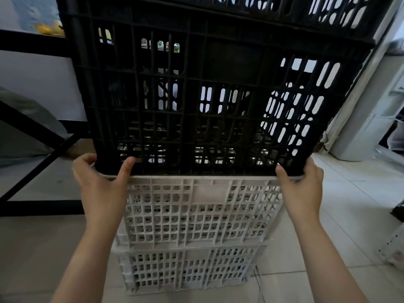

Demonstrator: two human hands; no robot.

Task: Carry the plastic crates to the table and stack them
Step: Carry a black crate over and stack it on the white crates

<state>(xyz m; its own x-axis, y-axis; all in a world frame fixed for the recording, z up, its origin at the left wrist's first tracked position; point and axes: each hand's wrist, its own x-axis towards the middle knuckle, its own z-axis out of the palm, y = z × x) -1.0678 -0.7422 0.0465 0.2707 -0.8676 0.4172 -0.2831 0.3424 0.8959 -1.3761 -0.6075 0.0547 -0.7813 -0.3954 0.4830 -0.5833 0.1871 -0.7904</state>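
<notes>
**Head camera: two hands on the corners of a black crate**

Head camera looks down at a stack of crates on a pale tiled floor (pixel 341 215). Open floor lies to the right of the stack and in front of it. To the left stands a table with a black metal frame (pixel 32 149); its slanted bar and its low bar sit close to the stack's left side. A white cabinet (pixel 360 119) stands at the far right, well apart from the crates.

The left hand (pixel 99 182) wraps the bottom left corner of the black crate (pixel 207 95). Its thumb lies flat on the front wall and its fingers curl round the side. The right hand (pixel 302 182) does the same at the bottom right corner. Both hands are closed on that crate, and both arms reach straight forward.

The black crate is big and dark, with walls full of slots and small square holes. Its bottom edge meets the top rim of a white crate (pixel 196 211). That one sits on a lower white crate (pixel 188 267). Both are hard plastic grids. Another black crate (pixel 284 9) is above.
</notes>
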